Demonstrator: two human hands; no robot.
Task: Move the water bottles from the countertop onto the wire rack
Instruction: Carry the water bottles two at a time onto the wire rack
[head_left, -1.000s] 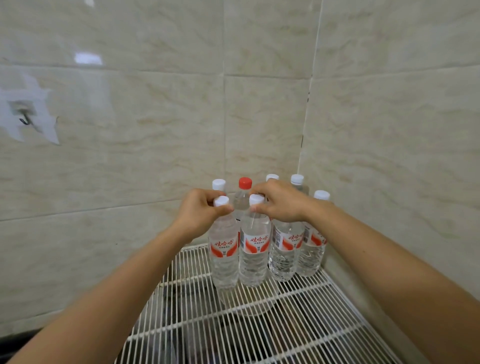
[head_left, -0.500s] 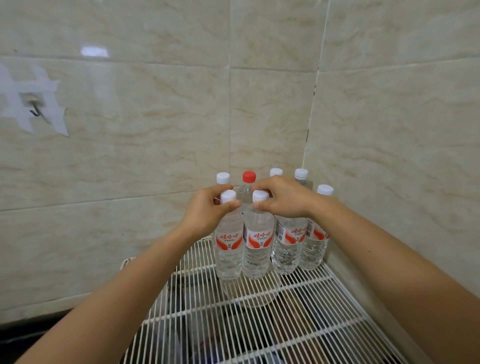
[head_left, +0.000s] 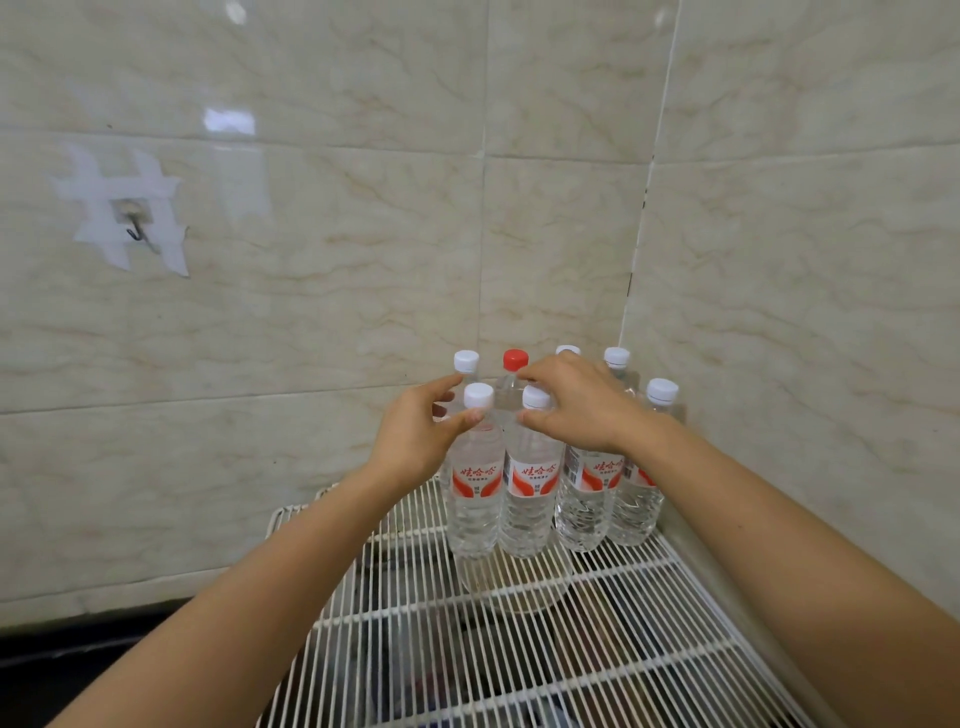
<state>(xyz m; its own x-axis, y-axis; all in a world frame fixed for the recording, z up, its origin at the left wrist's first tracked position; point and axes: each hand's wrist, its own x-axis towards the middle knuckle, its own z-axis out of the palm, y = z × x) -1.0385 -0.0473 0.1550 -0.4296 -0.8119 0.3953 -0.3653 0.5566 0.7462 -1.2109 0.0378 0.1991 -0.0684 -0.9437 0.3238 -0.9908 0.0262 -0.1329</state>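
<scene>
Bottles: seven caps counted, six white and one red, all standing upright on the wire rack in the tiled corner.

Front pair: left bottle and right bottle, side by side and touching, bases on the wires. Behind and to the right, further bottles stand close against the walls; the countertop is not in view.

Left hand: arm reaching forward from low left, wrist straight. Thumb tip rests against the neck just under the white cap of the left bottle; index finger extends past the far side of the cap. Fingers loosely curled and parted, not clamped.

Right hand: arm reaching in from the right, palm down over the neck of the right bottle. Fingers arched and spread, tips near the cap; thumb at the shoulder. Firm contact cannot be told.

Step in hand, by judgement: setting down the front pair, grip easing off, bottles bearing on the rack.

Next move calls for: lifting both hands clear upward and back without knocking the caps, as bottles on wires look liable to tip; then a return for any bottles left on the countertop.
</scene>
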